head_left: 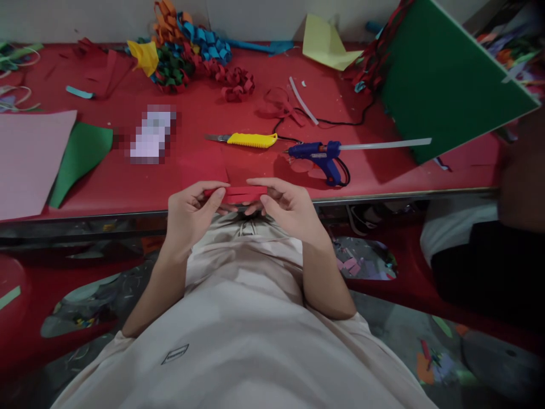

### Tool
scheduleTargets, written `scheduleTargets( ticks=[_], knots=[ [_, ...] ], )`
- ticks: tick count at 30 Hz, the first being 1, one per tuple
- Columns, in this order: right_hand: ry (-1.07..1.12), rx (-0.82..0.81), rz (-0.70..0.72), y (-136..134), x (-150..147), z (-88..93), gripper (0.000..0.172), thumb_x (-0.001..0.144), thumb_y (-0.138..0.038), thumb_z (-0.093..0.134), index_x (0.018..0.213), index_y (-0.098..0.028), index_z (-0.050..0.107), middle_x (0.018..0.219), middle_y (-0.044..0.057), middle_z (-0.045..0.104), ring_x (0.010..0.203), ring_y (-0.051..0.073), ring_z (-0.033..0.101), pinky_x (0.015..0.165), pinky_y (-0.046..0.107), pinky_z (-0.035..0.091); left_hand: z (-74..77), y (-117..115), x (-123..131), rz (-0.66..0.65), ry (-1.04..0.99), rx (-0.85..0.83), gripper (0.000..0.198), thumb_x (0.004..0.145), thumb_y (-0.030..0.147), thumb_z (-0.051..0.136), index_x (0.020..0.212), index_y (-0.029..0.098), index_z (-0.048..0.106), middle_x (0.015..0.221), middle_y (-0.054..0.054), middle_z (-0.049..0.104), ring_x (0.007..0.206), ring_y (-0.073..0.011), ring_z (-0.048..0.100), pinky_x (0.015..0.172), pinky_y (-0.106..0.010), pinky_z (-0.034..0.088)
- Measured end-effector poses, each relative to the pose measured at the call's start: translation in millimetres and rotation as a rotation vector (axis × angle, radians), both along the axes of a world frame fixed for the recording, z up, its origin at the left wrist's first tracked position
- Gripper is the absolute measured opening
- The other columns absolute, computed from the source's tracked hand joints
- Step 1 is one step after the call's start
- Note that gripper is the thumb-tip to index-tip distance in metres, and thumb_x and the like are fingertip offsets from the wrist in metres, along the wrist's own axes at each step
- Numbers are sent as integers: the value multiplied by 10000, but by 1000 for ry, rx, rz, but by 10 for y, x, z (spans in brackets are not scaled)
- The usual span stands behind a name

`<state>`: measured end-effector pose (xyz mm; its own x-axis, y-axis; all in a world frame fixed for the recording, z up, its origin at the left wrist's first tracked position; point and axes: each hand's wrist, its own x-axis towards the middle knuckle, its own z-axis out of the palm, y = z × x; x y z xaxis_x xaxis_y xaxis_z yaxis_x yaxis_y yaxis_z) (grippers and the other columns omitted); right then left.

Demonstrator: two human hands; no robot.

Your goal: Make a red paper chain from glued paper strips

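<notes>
Red paper strips (242,195) stretch between my two hands at the front edge of the red table. My left hand (193,213) pinches their left end between thumb and fingers. At the right end, my right hand (287,204) is closed on them in the same way. Beyond my hands lies a yellow utility knife (252,140) with its blade pointing left. To its right rests a blue glue gun (317,156) with a long white glue stick (385,145) in its back. A red paper sheet (204,167) lies just past my left hand.
Curled paper chains (191,48) lie along the back wall, near a pale yellow sheet (330,42). At left are a pink sheet (29,159) and green paper (80,156). A green board (451,79) leans at right, close to another person (485,267).
</notes>
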<state>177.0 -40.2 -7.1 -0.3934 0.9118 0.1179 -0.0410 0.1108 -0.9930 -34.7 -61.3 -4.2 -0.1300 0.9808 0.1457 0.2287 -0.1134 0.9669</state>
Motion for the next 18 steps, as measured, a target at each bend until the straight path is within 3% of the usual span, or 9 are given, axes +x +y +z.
scheduleTargets(
  ticks=[5, 11, 15, 18],
  knots=[
    [47, -35, -20, 25, -34, -36, 283, 1010, -401, 586, 1160, -187, 697, 875, 24, 794, 758, 143, 793, 647, 218, 545, 22, 3, 5, -6, 27, 1, 267, 936, 401, 721, 1046, 164, 777, 743, -27, 777, 650, -171, 781, 641, -222, 661],
    [48, 2, -34, 33, -55, -68, 304, 975, -426, 670, 1178, -207, 731, 890, 17, 795, 767, 149, 789, 650, 231, 556, 15, -5, -10, -62, 61, 10, 287, 958, 430, 694, 1075, 177, 760, 759, -33, 783, 679, -177, 786, 639, -229, 655],
    [21, 18, -1, 42, -21, -66, 257, 994, -357, 635, 1156, -218, 779, 828, 4, 786, 776, 147, 785, 663, 234, 560, 6, -8, -49, -142, 16, -15, 315, 965, 473, 679, 1048, 181, 764, 744, -45, 780, 647, -184, 776, 585, -238, 637],
    [23, 81, 25, 46, 18, -30, 226, 977, -295, 630, 1095, -220, 807, 939, 30, 803, 820, 141, 767, 736, 254, 585, 27, -22, -67, -199, -19, -44, 339, 957, 498, 677, 1021, 179, 775, 803, -67, 797, 710, -203, 791, 622, -262, 651]
  ],
)
